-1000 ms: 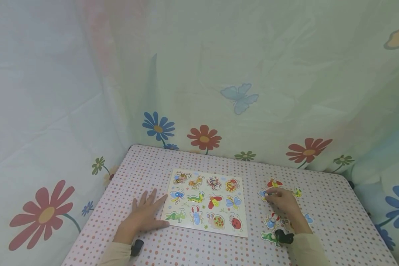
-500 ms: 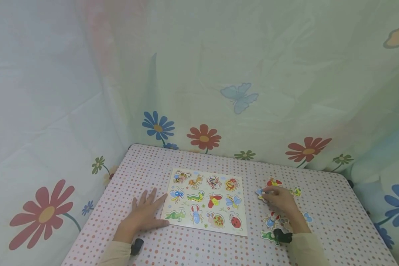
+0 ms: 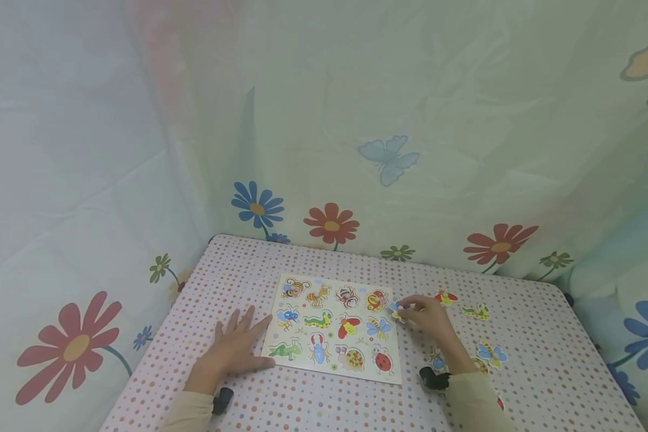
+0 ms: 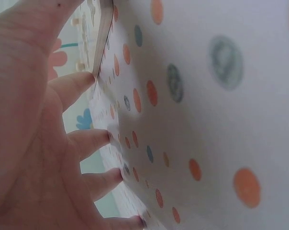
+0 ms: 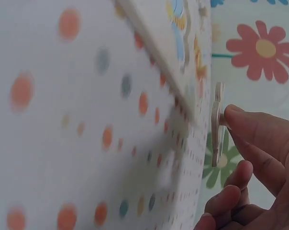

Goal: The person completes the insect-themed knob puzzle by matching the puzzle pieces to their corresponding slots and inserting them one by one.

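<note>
Two pale sleeves (image 3: 186, 414) extend over a pale table cover (image 3: 302, 408) printed with multicolored dots, a black device (image 3: 223, 401) at the left wrist. The left hand (image 3: 240, 348) lies with fingers spread wide, index fingertip touching the left edge of a pale puzzle board (image 3: 368, 349), thumb at its near corner. The board, longer from side to side, shows three rows of four insect figures. At its right edge, raised off the cover, the right hand (image 3: 426, 317) pinches an insect piece (image 5: 216, 134) by its knob (image 5: 223, 119). The piece is held roughly parallel to the tabletop, its edge running upright in the right wrist view; which way its head points cannot be told. It is thin and pale-edged, blue and yellow on top. To the right lie a blue-winged piece (image 3: 491, 354), a green caterpillar piece (image 3: 476, 311) and a red-winged piece (image 3: 446, 297), with others partly hidden by the right arm. Behind the table hangs pale fabric (image 3: 437, 198), printed with red, blue and green flowers and a light-blue butterfly (image 3: 390, 161).
</note>
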The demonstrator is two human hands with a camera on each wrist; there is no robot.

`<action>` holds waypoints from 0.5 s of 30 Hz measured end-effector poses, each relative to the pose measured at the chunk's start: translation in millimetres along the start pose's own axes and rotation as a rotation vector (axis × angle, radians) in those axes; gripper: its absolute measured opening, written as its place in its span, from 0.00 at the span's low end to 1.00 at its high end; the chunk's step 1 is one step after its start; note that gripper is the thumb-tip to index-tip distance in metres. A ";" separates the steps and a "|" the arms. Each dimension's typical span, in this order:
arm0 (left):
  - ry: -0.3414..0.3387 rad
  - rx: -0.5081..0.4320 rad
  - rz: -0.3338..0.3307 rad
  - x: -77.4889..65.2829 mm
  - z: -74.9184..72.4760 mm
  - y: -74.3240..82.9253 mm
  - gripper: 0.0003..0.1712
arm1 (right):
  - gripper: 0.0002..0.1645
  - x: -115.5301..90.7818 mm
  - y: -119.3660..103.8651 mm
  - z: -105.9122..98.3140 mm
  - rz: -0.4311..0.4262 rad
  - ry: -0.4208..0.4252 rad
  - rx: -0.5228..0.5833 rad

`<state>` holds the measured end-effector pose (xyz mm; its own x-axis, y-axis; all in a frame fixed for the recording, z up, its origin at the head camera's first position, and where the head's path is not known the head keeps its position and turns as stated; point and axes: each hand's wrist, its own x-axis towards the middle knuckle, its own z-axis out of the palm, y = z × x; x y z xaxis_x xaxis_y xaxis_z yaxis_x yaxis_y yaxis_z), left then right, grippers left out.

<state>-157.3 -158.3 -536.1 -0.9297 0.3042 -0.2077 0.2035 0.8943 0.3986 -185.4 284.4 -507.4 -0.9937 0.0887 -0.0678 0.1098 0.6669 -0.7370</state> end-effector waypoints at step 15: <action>0.001 -0.002 -0.007 0.4 1.3 -0.6 0.58 | 0.08 14.7 -51.3 56.3 -0.097 -0.050 0.073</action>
<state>-157.4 -158.2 -537.5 -0.9316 0.2971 -0.2096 0.1961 0.8960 0.3985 -206.7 209.8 -508.4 -0.9996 -0.0120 -0.0265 0.0135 0.6146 -0.7887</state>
